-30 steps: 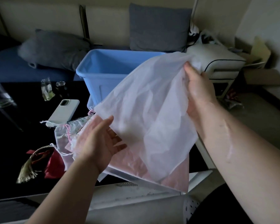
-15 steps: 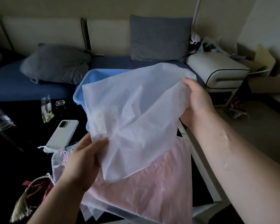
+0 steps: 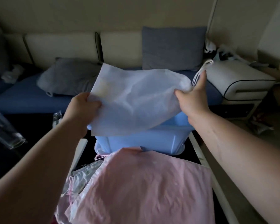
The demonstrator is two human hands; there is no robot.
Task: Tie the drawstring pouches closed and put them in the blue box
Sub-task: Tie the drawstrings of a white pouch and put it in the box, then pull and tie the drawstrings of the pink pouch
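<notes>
Both hands, the left hand (image 3: 81,107) and right hand (image 3: 192,97), grip the white pouch (image 3: 136,101) spread above the blue box (image 3: 144,139), far of the pink pouch (image 3: 144,188).

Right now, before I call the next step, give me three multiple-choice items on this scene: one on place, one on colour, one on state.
1. The white pouch is: A above the blue box; B under it; C left of it.
2. The large pouch lying in front of the box is: A green; B pink; C black.
3. The white pouch is gripped by: A no hand; B one hand; C both hands.

Answers:
1 A, it hangs over the box's open top.
2 B, its cloth is plainly pink.
3 C, the left hand and right hand each grip one end.
</notes>
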